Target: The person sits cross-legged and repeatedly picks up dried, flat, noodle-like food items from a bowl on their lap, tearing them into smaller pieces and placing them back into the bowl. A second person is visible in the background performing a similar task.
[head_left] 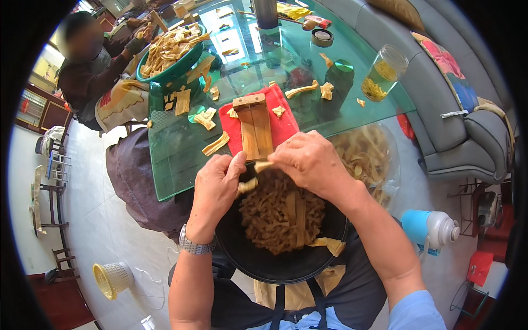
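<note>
My left hand [217, 181], with a metal watch [195, 242] on its wrist, is closed on a pale yellow dried strip [247, 186]. Close beside it, my right hand [311, 162] pinches another light piece of strip [263, 165]; whether the two pieces are joined I cannot tell. Both hands are over the far rim of a black bowl [258, 268] on my lap, which holds many short brown-yellow pieces [275, 214]. One longer strip [330, 245] lies across the bowl's right edge. Just beyond my fingers, a wooden block tool [254, 124] rests on a red cloth [285, 118].
Loose strips [216, 143] lie about the glass table [170, 165]. A teal basin [192, 59] heaped with strips stands near another person [93, 71] at far left. A glass jar [385, 71] is at the table's right. A plastic bag of pieces [366, 154] and a thermos [429, 228] are on my right.
</note>
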Available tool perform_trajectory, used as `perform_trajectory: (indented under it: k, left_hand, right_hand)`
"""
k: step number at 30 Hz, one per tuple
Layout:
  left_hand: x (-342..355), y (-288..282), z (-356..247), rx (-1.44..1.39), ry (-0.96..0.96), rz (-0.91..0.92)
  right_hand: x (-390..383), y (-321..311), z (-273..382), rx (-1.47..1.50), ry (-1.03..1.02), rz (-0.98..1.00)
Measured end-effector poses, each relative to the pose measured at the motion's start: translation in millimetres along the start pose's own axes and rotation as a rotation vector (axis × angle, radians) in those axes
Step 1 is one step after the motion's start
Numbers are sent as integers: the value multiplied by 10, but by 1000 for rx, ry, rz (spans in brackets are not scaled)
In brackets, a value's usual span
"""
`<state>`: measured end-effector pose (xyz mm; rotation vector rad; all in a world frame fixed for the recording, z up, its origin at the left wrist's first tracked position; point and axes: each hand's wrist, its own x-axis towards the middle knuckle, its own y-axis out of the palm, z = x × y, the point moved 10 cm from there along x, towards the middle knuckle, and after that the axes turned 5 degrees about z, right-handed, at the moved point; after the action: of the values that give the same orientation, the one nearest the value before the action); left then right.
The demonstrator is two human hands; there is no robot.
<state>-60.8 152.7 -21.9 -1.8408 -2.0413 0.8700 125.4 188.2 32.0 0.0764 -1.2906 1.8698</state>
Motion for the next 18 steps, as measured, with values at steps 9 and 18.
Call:
perform_trajectory:
  k: [9,18]
  left_hand:
    - [-554,884,-222,-1636,-277,776]
    - [-435,469,-412,-828,29,480]
  right_hand:
    - [-81,-154,1166,292,-391,-33]
    - [6,-266,805,647,-141,-87]
